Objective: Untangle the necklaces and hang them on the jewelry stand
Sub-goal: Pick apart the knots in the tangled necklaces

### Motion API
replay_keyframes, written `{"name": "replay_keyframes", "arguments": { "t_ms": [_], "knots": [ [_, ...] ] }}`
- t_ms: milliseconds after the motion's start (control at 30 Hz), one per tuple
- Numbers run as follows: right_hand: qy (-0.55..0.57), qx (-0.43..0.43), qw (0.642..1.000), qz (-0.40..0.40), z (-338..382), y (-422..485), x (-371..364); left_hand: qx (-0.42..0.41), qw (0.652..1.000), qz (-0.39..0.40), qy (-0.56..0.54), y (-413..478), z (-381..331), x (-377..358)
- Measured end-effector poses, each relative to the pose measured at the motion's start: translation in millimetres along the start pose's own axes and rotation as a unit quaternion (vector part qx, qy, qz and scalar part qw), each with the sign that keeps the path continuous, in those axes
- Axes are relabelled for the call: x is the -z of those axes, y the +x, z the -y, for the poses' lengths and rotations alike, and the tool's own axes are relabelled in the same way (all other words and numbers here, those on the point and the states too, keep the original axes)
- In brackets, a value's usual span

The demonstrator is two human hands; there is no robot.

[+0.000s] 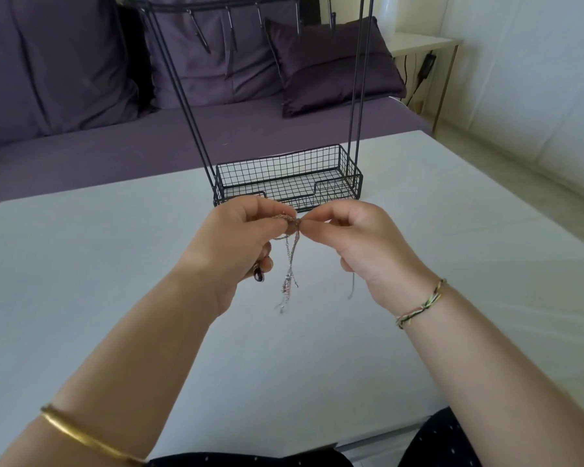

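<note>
Silvery, knotted thin-chain necklaces [290, 261], pinched between left hand [240, 237] and right hand [361, 241], likely want gentle teasing, not tugging.

Left hand [236, 241]: gold bangle [81, 436] high on bare forearm. Right hand [361, 244]: braided multicolour thread bracelet [420, 305] at wrist. Black dotted garment [445, 439].
</note>
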State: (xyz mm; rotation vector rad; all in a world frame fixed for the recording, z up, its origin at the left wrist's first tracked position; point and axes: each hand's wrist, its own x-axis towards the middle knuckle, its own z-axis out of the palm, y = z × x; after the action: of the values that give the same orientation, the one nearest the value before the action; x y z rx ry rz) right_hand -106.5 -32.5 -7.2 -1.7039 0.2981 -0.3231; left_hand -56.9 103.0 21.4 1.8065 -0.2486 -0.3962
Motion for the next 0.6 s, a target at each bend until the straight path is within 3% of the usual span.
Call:
{"name": "replay_keyframes", "arguments": {
  "t_ms": [367,600],
  "knots": [
    [-0.015,0.046,0.999,-0.016,2.6,-2.7,2.0,0.064,0.998,0.027,-0.01,-0.4,-1.3,-2.7],
    [-0.021,0.01,1.0,-0.006,6.0,-3.6,2.3,0.014,0.999,0.014,0.036,0.6,2.3,-2.0]
  ]
}}
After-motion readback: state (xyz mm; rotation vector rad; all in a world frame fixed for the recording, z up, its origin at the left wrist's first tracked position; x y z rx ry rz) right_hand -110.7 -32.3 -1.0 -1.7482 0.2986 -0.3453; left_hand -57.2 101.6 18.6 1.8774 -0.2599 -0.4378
